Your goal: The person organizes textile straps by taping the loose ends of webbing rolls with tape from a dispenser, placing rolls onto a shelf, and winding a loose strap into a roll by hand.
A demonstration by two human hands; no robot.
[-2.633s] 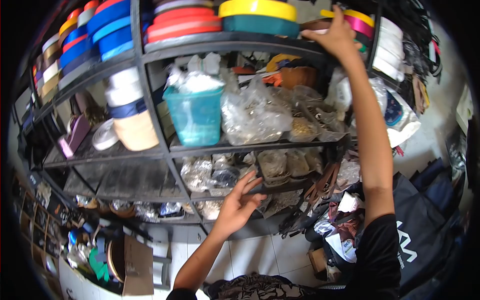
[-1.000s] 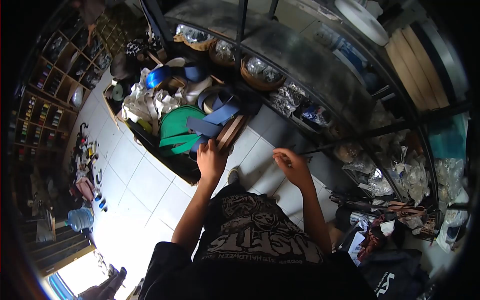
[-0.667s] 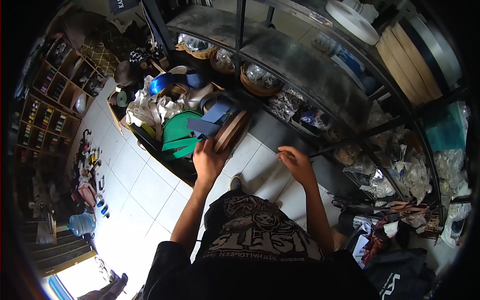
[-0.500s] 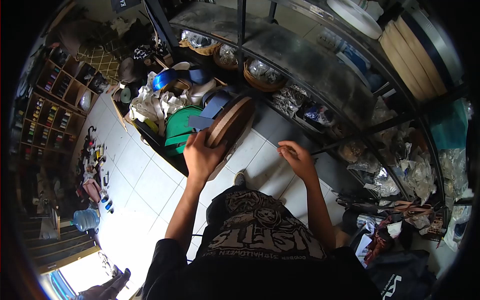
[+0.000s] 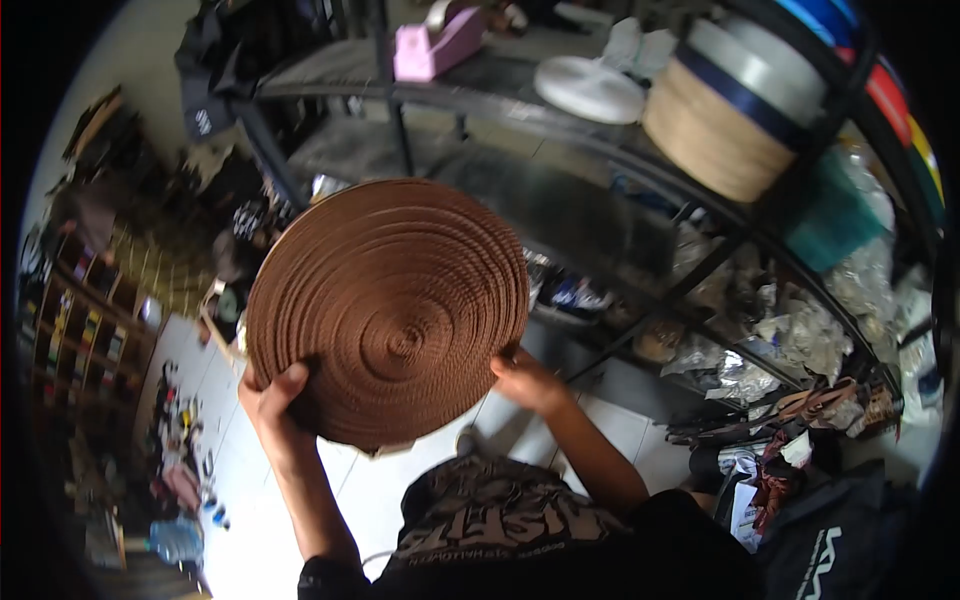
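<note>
— Head view, the only one; what's in your hands?

— One brown roll [image 5: 388,310] of strap, coiled flat, broad face turned toward me; rings uneven, some standing proud of others; the winding reads a bit loose to my eye.

— How do you handle that well?

— Support from both sides, I judge; thumbs on the face, fingers spread behind, pressure even; squeeze one side only and the middle could slide out like a cone; I'd keep the face steady and mind the outer turn, since I cannot make out the loose end from here.

— And the hands themselves?

— Left hand [image 5: 275,408] pinching the rim, thumb laid over the face, fingers around the outside and partly hidden; right hand [image 5: 530,382] also pinching, by the look of it, thumb at the edge, fingers mostly out of sight; how hard it presses I cannot tell.

— Where does the roll sit against them?

— Between the two and reaching beyond both, out ahead of me; left hand touches its lower left edge, right hand its lower right; the far edge has no hand on it.

— Surroundings?

— Black shelf rack [image 5: 570,200] past the roll; pink tape dispenser [image 5: 430,50], white roll [image 5: 590,90] and beige roll [image 5: 702,135] up on it; plastic bags [image 5: 790,330] off right; tiled floor [image 5: 232,440] below; slight blur throughout.
</note>
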